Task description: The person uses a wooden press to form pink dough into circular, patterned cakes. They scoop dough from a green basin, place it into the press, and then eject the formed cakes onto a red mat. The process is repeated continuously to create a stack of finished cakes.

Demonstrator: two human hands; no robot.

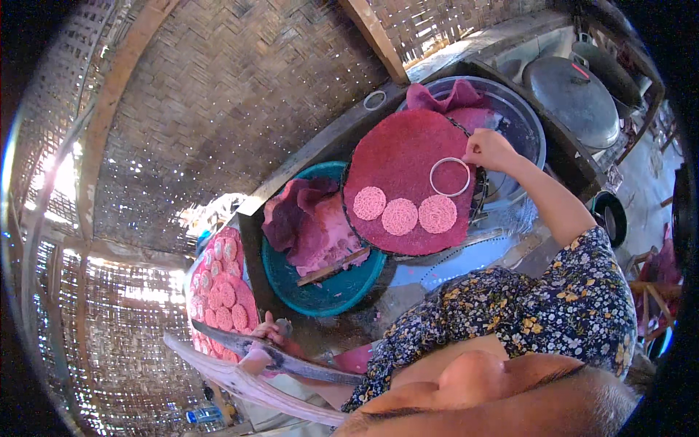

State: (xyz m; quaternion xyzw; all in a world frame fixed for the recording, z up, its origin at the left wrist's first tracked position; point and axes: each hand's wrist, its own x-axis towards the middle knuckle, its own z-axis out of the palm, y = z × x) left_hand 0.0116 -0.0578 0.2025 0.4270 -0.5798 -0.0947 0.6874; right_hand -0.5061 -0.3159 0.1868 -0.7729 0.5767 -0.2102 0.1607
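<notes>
My right hand point(488, 151) pinches the white ring point(432, 177) at its upper right, over a round red mat point(400, 156) with a dark rim. Three pink stringy discs point(399, 215) lie in a row on the mat, below and left of the ring. At lower left, my left hand point(271, 329) has its fingers curled, partly hidden by long pale and dark strips point(218, 355); what it holds is unclear. Beside it, several pink discs point(222, 295) cover a pink board.
A teal basin point(313, 298) with pink cloth stands left of the mat, a grey basin point(537, 142) behind it. A woven wall point(218, 95) borders the worktop. Metal pots point(564, 98) sit at upper right, a dark bucket point(610, 218) at right, a plastic bottle point(200, 414) low at left.
</notes>
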